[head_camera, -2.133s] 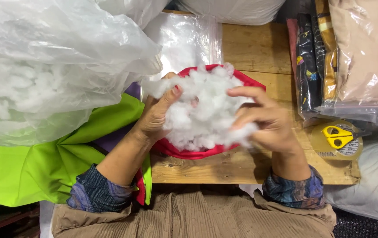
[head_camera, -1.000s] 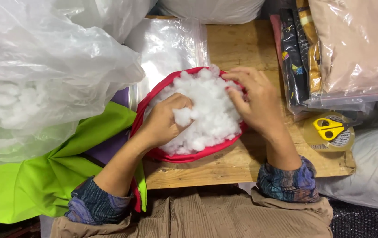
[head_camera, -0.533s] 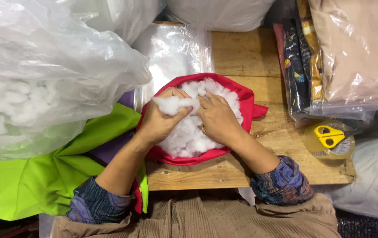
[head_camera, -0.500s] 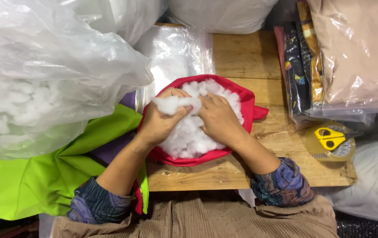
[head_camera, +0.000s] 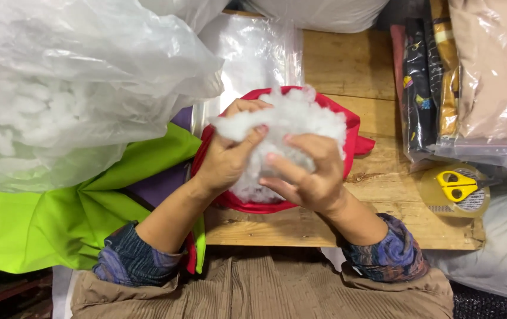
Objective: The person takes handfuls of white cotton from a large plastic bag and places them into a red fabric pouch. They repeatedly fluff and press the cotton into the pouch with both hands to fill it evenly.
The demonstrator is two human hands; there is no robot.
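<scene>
Head view: your left hand point(head_camera: 227, 156) and right hand point(head_camera: 303, 174) both grip the white fibre stuffing point(head_camera: 292, 127), a fluffy, lumpy clump bulging out of the red fabric cover point(head_camera: 354, 133) lying on the wooden table point(head_camera: 348, 65), beside lime-green cloth point(head_camera: 58, 218).

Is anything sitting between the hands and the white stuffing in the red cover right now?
Nothing visible does. The left hand and right hand both grip the white stuffing directly, over the open red fabric cover on the wooden table.
</scene>
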